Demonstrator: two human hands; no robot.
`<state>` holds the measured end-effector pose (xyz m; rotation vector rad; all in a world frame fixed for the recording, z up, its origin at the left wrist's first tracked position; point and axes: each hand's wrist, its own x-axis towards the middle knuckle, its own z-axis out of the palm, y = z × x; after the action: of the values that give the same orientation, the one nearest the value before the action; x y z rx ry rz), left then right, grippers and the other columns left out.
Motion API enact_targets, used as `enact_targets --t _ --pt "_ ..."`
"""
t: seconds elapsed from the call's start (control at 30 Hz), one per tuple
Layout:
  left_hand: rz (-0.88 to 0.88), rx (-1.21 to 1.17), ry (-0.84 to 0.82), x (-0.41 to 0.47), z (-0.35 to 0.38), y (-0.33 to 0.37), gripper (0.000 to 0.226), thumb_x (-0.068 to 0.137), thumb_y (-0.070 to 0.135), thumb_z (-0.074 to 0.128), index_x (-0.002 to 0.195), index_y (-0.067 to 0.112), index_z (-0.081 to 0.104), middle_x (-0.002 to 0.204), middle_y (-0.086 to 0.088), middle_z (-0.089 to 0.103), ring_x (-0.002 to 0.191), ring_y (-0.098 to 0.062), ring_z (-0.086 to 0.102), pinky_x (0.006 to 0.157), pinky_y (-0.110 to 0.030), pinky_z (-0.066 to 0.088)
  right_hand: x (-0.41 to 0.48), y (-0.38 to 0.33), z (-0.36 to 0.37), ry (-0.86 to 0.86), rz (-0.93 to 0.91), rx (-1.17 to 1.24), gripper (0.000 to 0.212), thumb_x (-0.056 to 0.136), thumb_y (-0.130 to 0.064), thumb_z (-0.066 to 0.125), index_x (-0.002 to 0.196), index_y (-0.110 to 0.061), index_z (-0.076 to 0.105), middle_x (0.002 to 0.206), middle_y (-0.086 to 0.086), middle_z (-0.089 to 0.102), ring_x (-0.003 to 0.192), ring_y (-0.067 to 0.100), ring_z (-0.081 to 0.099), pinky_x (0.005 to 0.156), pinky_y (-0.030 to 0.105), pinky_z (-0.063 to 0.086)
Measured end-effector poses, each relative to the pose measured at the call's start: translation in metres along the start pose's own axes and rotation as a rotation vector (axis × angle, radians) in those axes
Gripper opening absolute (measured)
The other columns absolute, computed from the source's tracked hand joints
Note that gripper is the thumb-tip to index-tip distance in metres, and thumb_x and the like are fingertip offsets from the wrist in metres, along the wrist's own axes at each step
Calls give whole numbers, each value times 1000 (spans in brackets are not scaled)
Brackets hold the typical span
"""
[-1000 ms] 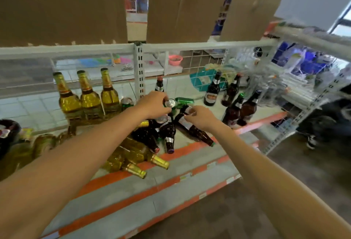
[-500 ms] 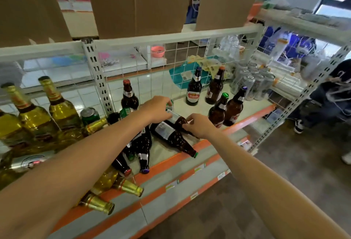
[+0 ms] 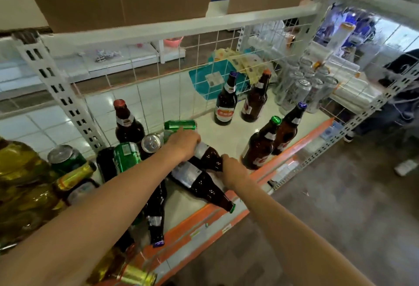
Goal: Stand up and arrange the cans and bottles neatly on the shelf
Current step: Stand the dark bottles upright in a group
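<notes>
Your left hand [image 3: 184,143] is closed over the top of a brown bottle [image 3: 207,157] lying on the shelf [image 3: 229,133], fingers wrapped around its labelled shoulder. Your right hand [image 3: 232,171] grips the same bottle at its lower end, thumb and fingers pinched on the glass. A second brown bottle [image 3: 201,185] lies just beneath it, its green cap at the orange shelf edge [image 3: 301,140]. A green can [image 3: 180,125] lies on its side just behind your left hand. Further right, four brown bottles stand upright: two at the back [image 3: 226,104], two near the front [image 3: 261,145]. Silver cans [image 3: 297,91] stand in the far corner.
</notes>
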<state>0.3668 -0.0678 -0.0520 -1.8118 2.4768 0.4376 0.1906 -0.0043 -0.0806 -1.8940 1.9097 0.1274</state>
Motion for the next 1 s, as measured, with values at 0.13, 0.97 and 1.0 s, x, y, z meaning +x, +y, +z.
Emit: enact_targets --t 0.13,0.97,1.0 --pt "7 30 -1 9 -1 -2 34 94 8 54 120 24 67 122 -5 65 117 -28 53 93 -45 51 11 5 -11 -63 -30 -36 47 91 -38 65 119 -6 45 119 18 61 108 38 60 83 40 47" --pt "-131 -707 108 46 4 36 80 70 35 87 136 19 44 125 -4 63 112 -26 60 91 -38 50 63 -60 -185 68 -224 -296 22 85 -26 72 89 -8 60 85 9 63 83 27 62 66 32 47" --pt "-132 -718 111 46 6 35 79 72 32 86 137 19 44 127 -4 62 114 -26 60 92 -37 49 64 -62 -184 70 -219 -301 21 85 -26 72 89 -9 59 82 7 61 81 26 61 65 32 47"
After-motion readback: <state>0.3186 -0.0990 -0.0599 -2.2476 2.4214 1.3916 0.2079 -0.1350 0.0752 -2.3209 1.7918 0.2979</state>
